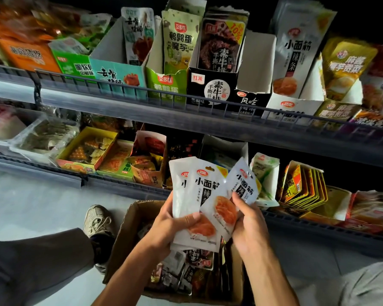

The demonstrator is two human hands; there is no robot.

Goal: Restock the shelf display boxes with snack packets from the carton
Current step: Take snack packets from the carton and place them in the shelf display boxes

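A: What sits far left?

B: On the floor, a shoe (pixel 98 220) and a dark trouser leg (pixel 38 261), just beside an open carton (pixel 128 235) with mixed snack packets inside.

A: And the hands?

B: Both are above the carton, close together. The left hand (pixel 168 226) grips a fanned stack of white packets (pixel 199 195) from below, thumb curled across the front one. The right hand (pixel 248 221) holds the tilted packet (pixel 232 195) at the right of the fan, thumb on its face and fingers behind.

A: How many packets?

B: At least 3 show printed faces; more edges lie behind, and I cannot count them.

A: And the shelves?

B: 2 tiers with wire rails. On the upper shelf (pixel 119 104) stand display boxes in a row: orange, green, teal, green, black. Further right a white box (pixel 294 106) holds tall packets with the same print as those in the hands. The lower shelf (pixel 124 188) has a yellow box (pixel 86 149) and more packets.
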